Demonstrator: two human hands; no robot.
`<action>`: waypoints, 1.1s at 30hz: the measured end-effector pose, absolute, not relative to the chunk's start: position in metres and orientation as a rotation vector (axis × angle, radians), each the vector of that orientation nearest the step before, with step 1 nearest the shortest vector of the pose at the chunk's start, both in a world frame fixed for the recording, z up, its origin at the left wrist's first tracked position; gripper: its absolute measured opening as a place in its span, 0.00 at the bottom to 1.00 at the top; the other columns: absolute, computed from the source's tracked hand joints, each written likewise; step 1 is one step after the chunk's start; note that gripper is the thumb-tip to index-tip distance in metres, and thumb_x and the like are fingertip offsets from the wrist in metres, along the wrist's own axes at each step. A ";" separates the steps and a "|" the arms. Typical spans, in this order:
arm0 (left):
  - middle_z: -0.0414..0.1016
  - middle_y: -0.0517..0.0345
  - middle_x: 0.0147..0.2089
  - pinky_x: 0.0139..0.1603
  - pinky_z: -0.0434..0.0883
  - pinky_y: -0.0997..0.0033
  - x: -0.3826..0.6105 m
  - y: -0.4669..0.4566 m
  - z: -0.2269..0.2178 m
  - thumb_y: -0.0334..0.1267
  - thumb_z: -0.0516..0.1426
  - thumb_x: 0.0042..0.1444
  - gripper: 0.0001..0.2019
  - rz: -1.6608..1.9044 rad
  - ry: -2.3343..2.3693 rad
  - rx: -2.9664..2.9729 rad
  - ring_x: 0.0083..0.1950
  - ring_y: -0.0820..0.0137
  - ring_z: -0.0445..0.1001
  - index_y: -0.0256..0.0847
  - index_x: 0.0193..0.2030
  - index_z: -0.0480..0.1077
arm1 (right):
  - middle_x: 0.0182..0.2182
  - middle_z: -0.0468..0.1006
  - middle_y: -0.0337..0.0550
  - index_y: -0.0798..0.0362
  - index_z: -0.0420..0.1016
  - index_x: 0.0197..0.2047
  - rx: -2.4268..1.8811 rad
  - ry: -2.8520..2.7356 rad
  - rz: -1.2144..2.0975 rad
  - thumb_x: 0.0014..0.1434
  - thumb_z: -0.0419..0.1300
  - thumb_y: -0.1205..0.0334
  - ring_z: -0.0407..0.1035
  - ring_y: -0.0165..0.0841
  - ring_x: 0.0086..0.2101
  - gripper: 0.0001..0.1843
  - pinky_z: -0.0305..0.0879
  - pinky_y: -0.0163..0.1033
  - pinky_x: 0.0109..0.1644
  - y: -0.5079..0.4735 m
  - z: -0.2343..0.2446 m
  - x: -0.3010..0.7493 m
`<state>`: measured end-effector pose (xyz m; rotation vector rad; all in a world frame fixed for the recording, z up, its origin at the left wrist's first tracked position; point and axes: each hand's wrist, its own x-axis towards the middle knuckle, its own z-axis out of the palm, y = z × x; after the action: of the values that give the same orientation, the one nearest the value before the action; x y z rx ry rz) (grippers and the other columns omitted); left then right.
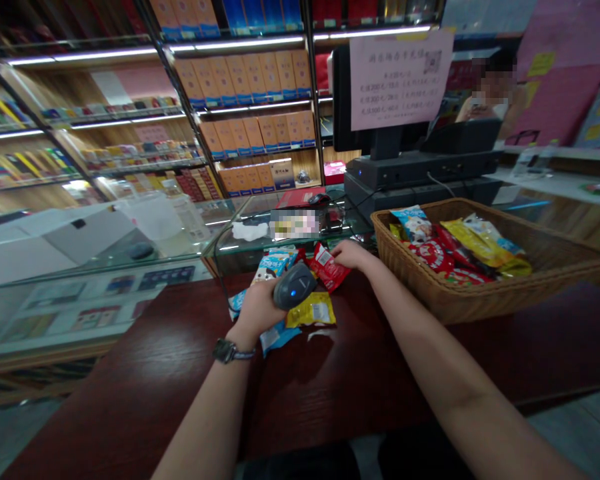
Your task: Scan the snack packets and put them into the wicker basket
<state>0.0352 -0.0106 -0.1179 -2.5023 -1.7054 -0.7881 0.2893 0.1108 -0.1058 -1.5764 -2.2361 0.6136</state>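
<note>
My left hand [260, 310] is wrapped round a dark barcode scanner [296, 285] with a small blue light on top. Its head points toward a red snack packet [331, 268], whose right edge my right hand [353, 255] pinches; a white label shows on the packet. Beneath and around the scanner lie a yellow snack packet [313, 311] and blue snack packets [275, 262] on the dark wooden counter [300, 400]. My left hand and the scanner partly cover these packets.
To the right stands a wicker basket [445, 300] holding several snack packets. Behind it is a cash register [425, 170] with a paper sign [400, 80]. A glass display case [180, 293] borders the counter at left. A person [493, 100] is at the back right.
</note>
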 end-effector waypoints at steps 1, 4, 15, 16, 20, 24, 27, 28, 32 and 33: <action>0.81 0.52 0.31 0.33 0.69 0.70 0.035 -0.010 -0.118 0.34 0.59 0.44 0.11 -0.779 -1.715 -2.499 0.33 0.61 0.79 0.40 0.36 0.77 | 0.34 0.83 0.46 0.56 0.84 0.44 -1.576 -2.257 0.628 0.49 0.61 0.71 0.73 0.32 0.33 0.18 0.60 0.31 0.31 0.111 -0.107 0.289; 0.81 0.52 0.31 0.34 0.69 0.70 0.036 -0.011 -0.118 0.34 0.59 0.45 0.11 -0.757 -1.734 -2.493 0.34 0.61 0.80 0.40 0.37 0.78 | 0.33 0.83 0.45 0.57 0.84 0.43 -1.558 -2.293 0.643 0.44 0.61 0.74 0.74 0.33 0.32 0.22 0.60 0.31 0.30 0.111 -0.107 0.289; 0.82 0.48 0.31 0.33 0.68 0.68 0.037 -0.009 -0.117 0.38 0.60 0.46 0.11 -0.645 -1.863 -2.362 0.35 0.57 0.80 0.40 0.35 0.79 | 0.38 0.84 0.44 0.54 0.84 0.46 -1.510 -2.148 0.698 0.45 0.58 0.76 0.76 0.35 0.38 0.25 0.64 0.30 0.36 0.117 -0.106 0.295; 0.82 0.48 0.31 0.33 0.68 0.68 0.038 -0.010 -0.117 0.39 0.60 0.46 0.11 -0.632 -1.871 -2.360 0.35 0.57 0.81 0.40 0.35 0.79 | 0.38 0.84 0.45 0.55 0.84 0.45 -1.509 -2.140 0.695 0.45 0.57 0.76 0.76 0.35 0.39 0.25 0.64 0.30 0.36 0.117 -0.106 0.296; 0.82 0.47 0.31 0.33 0.69 0.67 0.039 -0.010 -0.115 0.41 0.60 0.46 0.11 -0.595 -1.891 -2.353 0.36 0.56 0.81 0.41 0.35 0.80 | 0.41 0.84 0.48 0.57 0.83 0.47 -1.524 -2.102 0.683 0.46 0.58 0.76 0.76 0.36 0.42 0.24 0.64 0.29 0.36 0.116 -0.102 0.296; 0.81 0.47 0.31 0.34 0.69 0.67 0.039 -0.010 -0.116 0.41 0.60 0.47 0.11 -0.575 -1.911 -2.327 0.35 0.57 0.80 0.40 0.35 0.80 | 0.41 0.84 0.47 0.56 0.81 0.50 -1.544 -2.053 0.674 0.48 0.58 0.75 0.77 0.35 0.40 0.26 0.66 0.30 0.37 0.113 -0.098 0.297; 0.81 0.48 0.29 0.33 0.69 0.68 0.038 -0.009 -0.116 0.40 0.60 0.46 0.09 -0.560 -1.910 -2.325 0.35 0.57 0.80 0.41 0.33 0.79 | 0.39 0.84 0.45 0.53 0.83 0.48 -1.508 -2.038 0.599 0.48 0.58 0.75 0.76 0.34 0.39 0.24 0.66 0.31 0.40 0.111 -0.097 0.298; 0.81 0.48 0.29 0.33 0.69 0.68 0.038 -0.009 -0.117 0.39 0.60 0.46 0.09 -0.557 -1.908 -2.327 0.35 0.57 0.80 0.41 0.33 0.79 | 0.39 0.84 0.44 0.52 0.83 0.47 -1.495 -2.034 0.574 0.48 0.58 0.75 0.76 0.34 0.39 0.24 0.66 0.32 0.40 0.111 -0.096 0.298; 0.82 0.48 0.31 0.33 0.68 0.69 0.039 -0.009 -0.116 0.40 0.60 0.47 0.10 -0.559 -1.895 -2.333 0.35 0.56 0.80 0.42 0.35 0.79 | 0.34 0.83 0.43 0.54 0.84 0.40 -1.447 -1.974 0.505 0.48 0.57 0.76 0.75 0.32 0.37 0.19 0.66 0.31 0.39 0.101 -0.083 0.297; 0.82 0.48 0.31 0.33 0.68 0.68 0.039 -0.009 -0.116 0.40 0.60 0.47 0.10 -0.560 -1.892 -2.334 0.35 0.56 0.80 0.42 0.36 0.79 | 0.32 0.82 0.43 0.54 0.84 0.37 -1.434 -1.929 0.466 0.49 0.56 0.76 0.75 0.32 0.36 0.18 0.66 0.31 0.40 0.097 -0.078 0.296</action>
<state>0.0389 -0.0094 -0.1159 -2.3336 -1.8920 -0.5604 0.2961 0.0970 -0.0776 -1.4344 -1.9295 0.4665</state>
